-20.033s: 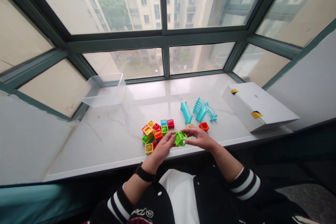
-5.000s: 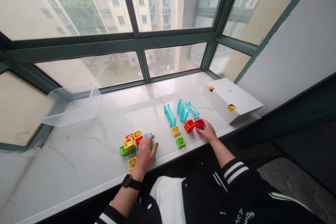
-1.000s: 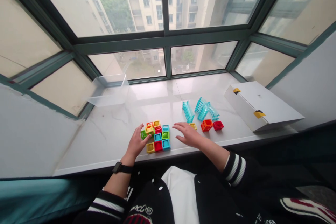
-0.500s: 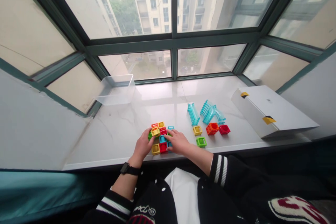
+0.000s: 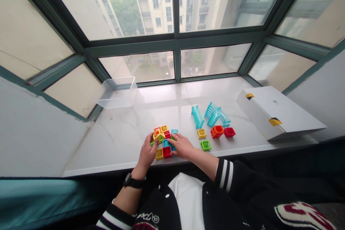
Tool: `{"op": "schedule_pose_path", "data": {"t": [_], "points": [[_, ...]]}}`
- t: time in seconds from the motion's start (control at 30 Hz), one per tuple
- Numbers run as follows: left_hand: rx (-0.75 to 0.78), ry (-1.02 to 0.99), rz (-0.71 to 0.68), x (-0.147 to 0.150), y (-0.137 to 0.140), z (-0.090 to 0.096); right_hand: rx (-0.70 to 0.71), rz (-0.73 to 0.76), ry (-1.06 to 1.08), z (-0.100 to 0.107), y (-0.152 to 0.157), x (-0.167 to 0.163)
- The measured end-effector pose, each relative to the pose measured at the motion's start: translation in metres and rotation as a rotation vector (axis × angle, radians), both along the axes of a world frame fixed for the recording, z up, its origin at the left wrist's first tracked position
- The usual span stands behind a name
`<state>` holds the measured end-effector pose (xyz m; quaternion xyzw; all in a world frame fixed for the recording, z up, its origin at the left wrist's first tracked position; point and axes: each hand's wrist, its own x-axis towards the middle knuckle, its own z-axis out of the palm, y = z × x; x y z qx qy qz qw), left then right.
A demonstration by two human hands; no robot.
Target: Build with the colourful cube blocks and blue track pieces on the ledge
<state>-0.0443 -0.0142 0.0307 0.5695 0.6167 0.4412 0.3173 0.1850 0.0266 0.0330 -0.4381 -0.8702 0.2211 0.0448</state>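
Clear plastic formed the tub (image 5: pixel 118 101) at our far left, at the back of the pale sill (image 5: pixel 121 143). Next, near the front edge, our left hand (image 5: pixel 147 150) seemed to pinch a tilted yellow block (image 5: pixel 158 136) between thumb and fingers, at the left side of a cluster of coloured blocks (image 5: pixel 166 151). We judged that hollow-framed block light, stiff and a little slick, hardly fragile, and best taken by two opposite outer edges. Our right hand (image 5: pixel 182 146) lay over the cluster's right side, fingers slightly parted; we could not tell whether they gripped anything, since they hid what was beneath. Further right, turquoise track pieces (image 5: pixel 212 114) lay behind a loose yellow cube (image 5: pixel 202 134), a green cube (image 5: pixel 206 146), an orange cube (image 5: pixel 217 132) and, just beside that, a red cube (image 5: pixel 229 132). Last came a white box (image 5: pixel 283 113), well apart from our hands.
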Motion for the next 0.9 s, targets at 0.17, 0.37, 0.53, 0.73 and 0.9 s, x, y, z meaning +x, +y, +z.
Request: {"op": "schedule_pose_path", "data": {"t": [0.17,0.37,0.53,0.73,0.9], "points": [[-0.186,-0.561,0.067,0.024,0.007,0.000,-0.035,-0.003,0.195,0.006,0.008,0.012],[-0.408,-1.004,0.063,0.049,0.012,0.008,0.012,-0.032,0.566,0.025,0.010,0.039],[-0.523,-1.098,-0.103,0.077,0.017,0.025,-0.076,-0.029,0.740,0.041,0.005,0.060],[-0.636,-1.023,-0.319,0.107,0.021,0.034,-0.027,-0.031,0.767,0.056,-0.007,0.089],[-0.660,-0.900,-0.420,0.122,0.020,0.028,0.014,-0.005,0.681,0.067,-0.017,0.105]]}}
